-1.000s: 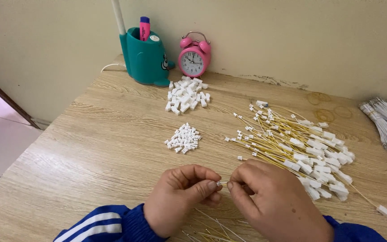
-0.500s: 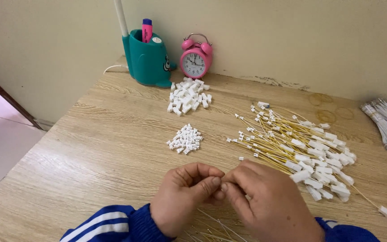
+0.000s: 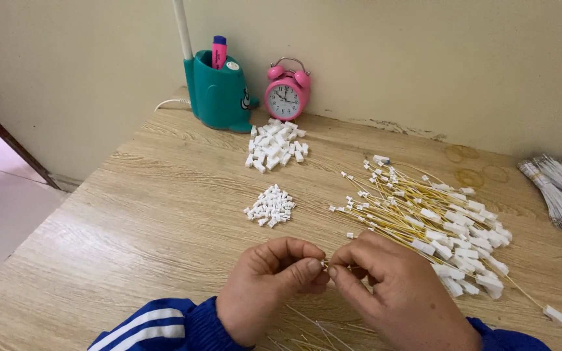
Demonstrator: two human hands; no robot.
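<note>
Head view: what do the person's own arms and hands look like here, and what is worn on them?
Both hands are bare: no gloves, rings or watch show on the left hand or the right hand. The left sleeve is bright blue with white stripes along it, ending in a plain blue cuff at the wrist. Only a small strip of the right sleeve shows, the same blue.

two connector piles (image 3: 274,145), one clock (image 3: 287,94), one marker (image 3: 218,52)

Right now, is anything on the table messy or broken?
Nothing looks broken. The white connectors sit in two tidy heaps. One finished yellow wire lies stretched out apart from its pile, and faint ring stains mark the table near the wall.
</note>
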